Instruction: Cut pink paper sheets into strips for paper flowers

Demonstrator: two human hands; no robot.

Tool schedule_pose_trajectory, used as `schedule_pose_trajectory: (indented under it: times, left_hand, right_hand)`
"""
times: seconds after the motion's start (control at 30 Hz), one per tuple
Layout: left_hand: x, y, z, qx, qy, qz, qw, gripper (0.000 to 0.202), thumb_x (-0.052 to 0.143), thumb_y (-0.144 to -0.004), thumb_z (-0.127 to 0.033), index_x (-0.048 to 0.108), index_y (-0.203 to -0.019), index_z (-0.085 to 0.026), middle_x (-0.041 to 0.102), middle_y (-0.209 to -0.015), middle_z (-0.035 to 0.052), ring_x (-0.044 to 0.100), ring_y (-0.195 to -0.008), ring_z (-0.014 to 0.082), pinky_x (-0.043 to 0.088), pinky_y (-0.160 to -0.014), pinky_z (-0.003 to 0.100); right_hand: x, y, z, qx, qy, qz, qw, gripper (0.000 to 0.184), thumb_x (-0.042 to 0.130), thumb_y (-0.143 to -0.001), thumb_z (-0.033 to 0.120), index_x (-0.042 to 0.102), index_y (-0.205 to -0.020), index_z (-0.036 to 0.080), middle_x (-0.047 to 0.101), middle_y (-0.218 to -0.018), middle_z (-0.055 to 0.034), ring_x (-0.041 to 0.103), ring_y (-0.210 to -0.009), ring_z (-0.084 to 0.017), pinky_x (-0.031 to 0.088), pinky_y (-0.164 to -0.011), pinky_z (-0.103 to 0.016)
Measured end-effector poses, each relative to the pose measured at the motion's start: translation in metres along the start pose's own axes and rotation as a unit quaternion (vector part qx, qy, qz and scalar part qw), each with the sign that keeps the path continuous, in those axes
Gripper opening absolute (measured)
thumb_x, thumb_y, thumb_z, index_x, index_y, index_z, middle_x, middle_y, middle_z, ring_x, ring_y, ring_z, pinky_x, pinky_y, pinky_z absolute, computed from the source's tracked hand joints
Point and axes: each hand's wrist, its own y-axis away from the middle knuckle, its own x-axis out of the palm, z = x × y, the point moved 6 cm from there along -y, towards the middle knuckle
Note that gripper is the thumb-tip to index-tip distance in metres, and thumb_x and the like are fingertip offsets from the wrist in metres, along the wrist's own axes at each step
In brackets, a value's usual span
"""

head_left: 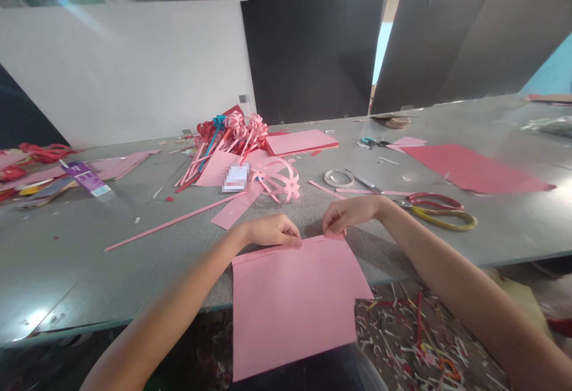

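Watching remotely, I see the pink sheet (295, 307) overhanging the table (111, 284) at lower centre, its far edge pinched by the left hand (274, 230) and right hand (351, 213), where uneven pulling could crease it askew.

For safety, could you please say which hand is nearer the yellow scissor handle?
Right: the right hand is left of the yellow handle; the left hand farther left.

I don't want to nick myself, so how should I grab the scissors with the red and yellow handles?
Probably by the yellow loop, coming from your right: it and the red loop lie on that side, yellow nearer you, while the blades point left and away.
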Motion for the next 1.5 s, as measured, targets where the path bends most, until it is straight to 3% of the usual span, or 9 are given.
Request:
schedule_pose_trajectory:
  times: [0.43, 0.77, 1.5]
  left_hand:
    - [0.000, 0.000, 0.005, 0.002, 0.000, 0.003, 1.000, 0.021, 0.058, -0.078, -0.034, 0.067, -0.075, -0.016, 0.063, -0.067, -0.0014, 0.052, -0.059, 0.0091, 0.037, -0.056, 0.018]
    - [-0.002, 0.000, 0.008, 0.000, 0.000, -0.003, 1.000, 0.020, 0.058, -0.077, -0.032, 0.067, -0.075, -0.014, 0.061, -0.067, -0.0006, 0.050, -0.058, 0.0088, 0.036, -0.055, 0.019]
    - [-0.001, 0.003, 0.002, 0.011, 0.017, -0.006, 1.000, 0.022, 0.058, -0.078, -0.032, 0.066, -0.070, -0.013, 0.056, -0.061, -0.0027, 0.045, -0.056, 0.0075, 0.033, -0.054, 0.018]
  right_hand:
    - [-0.003, 0.000, -0.005, -0.005, 0.011, -0.018, 1.000, 0.033, 0.061, -0.074, 0.047, 0.061, -0.074, 0.014, 0.056, -0.063, 0.0017, 0.055, -0.060, -0.010, 0.044, -0.060, -0.025]
    - [-0.005, 0.000, -0.010, 0.021, -0.002, -0.034, 0.999, 0.035, 0.069, -0.066, 0.049, 0.063, -0.070, 0.015, 0.059, -0.057, 0.0019, 0.057, -0.055, -0.010, 0.043, -0.057, -0.023]
    - [-0.003, 0.000, -0.010, 0.010, -0.031, -0.017, 0.999, 0.036, 0.064, -0.070, 0.050, 0.061, -0.072, 0.015, 0.059, -0.058, 0.0021, 0.058, -0.052, -0.010, 0.045, -0.057, -0.025]
